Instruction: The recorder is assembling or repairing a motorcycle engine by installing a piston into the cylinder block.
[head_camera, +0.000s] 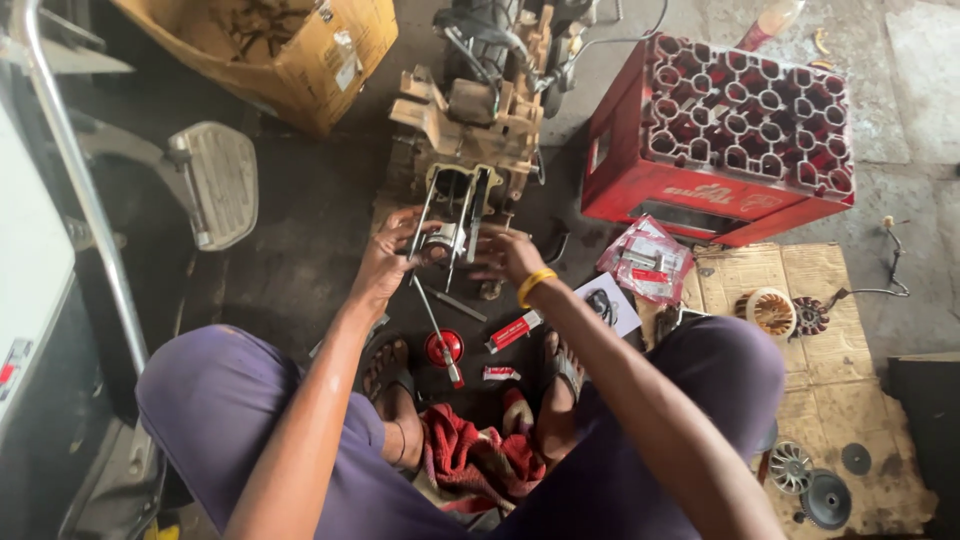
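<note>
We are gripping with our left hand and right hand a small silver metal piston between the grimy engine block's long studs, which are pointing toward us.

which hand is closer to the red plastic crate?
Right. The right hand, with the yellow wristband, sits at the engine block's studs, left of the red crate and below it in the frame. The left hand is farther left, on the studs' other side.

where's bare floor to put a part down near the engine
Bare dark floor lies between the footrest plate and the engine block. Crowded: around both hands, left hand and right hand, and the cardboard sheet by the red crate.
</note>
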